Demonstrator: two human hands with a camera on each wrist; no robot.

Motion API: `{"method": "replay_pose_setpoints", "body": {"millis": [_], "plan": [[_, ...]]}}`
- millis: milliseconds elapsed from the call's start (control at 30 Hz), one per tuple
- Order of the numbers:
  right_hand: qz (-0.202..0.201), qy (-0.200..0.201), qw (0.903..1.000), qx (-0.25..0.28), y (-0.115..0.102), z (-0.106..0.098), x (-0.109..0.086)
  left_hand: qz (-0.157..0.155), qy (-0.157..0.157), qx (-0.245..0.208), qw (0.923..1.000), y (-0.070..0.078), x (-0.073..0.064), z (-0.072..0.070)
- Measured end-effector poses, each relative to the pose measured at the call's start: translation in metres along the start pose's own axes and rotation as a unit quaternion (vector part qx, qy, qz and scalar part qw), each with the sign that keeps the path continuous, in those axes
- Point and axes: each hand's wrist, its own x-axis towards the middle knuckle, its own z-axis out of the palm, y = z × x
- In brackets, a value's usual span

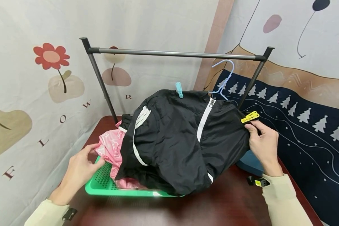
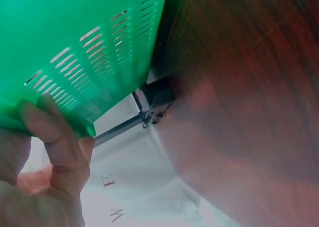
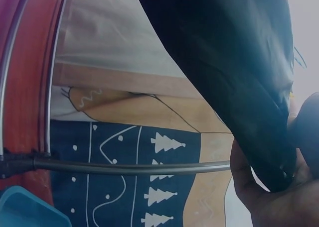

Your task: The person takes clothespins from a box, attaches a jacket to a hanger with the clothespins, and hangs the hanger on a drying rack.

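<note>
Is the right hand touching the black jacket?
Touching: the head view shows thumb and finger of the right hand pinching the edge of the black jacket beside the yellow clip.

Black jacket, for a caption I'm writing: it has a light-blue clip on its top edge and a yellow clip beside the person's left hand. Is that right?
Not quite: the yellow clip is beside the right hand, not the left hand, as the head view shows. The black jacket does have a light-blue clip on its top edge.
</note>
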Motion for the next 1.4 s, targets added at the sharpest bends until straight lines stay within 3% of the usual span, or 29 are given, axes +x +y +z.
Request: {"method": "replay_pose_setpoints", "body": {"millis": [67,133,267,367,467,633,767,900,1100,1233,1400], "plan": [[0.002,0.005,0.9999,-0.009,-0.005,0.0,0.001,0.01,0.006,0.008,0.9999,0.0,0.0,0.0],[0.016,0.006,0.9987,-0.048,-0.026,-0.002,0.003,0.007,0.008,0.02,0.9997,0.003,-0.002,-0.002],[0.03,0.011,0.9968,-0.073,-0.037,-0.001,0.003,-0.001,0.03,0.043,0.9986,0.019,-0.005,-0.01],[0.032,0.01,0.9961,-0.081,-0.039,-0.001,0.001,0.033,0.066,0.032,0.9968,0.042,-0.004,-0.017],[0.03,0.008,0.9962,-0.082,-0.038,-0.003,0.002,0.083,0.074,0.009,0.9938,0.075,-0.006,-0.021],[0.026,0.004,0.9958,-0.087,-0.039,-0.005,0.002,0.129,0.008,-0.026,0.9913,0.13,-0.018,-0.016],[0.024,0.001,0.9956,-0.091,-0.039,-0.003,0.001,0.136,-0.047,-0.038,0.9888,0.158,-0.028,-0.001],[0.026,-0.005,0.9954,-0.092,-0.04,-0.001,-0.001,0.14,-0.077,-0.046,0.986,0.177,-0.034,0.013],[0.028,-0.007,0.9954,-0.091,-0.04,0.0,-0.003,0.179,-0.125,-0.03,0.9754,0.203,-0.035,0.03],[0.029,-0.008,0.9958,-0.087,-0.041,0.0,-0.005,0.195,-0.184,-0.007,0.9633,0.214,-0.029,0.038],[0.029,-0.007,0.9959,-0.086,-0.042,0.0,-0.007,0.186,-0.24,0.018,0.9526,0.223,-0.014,0.044]]}}
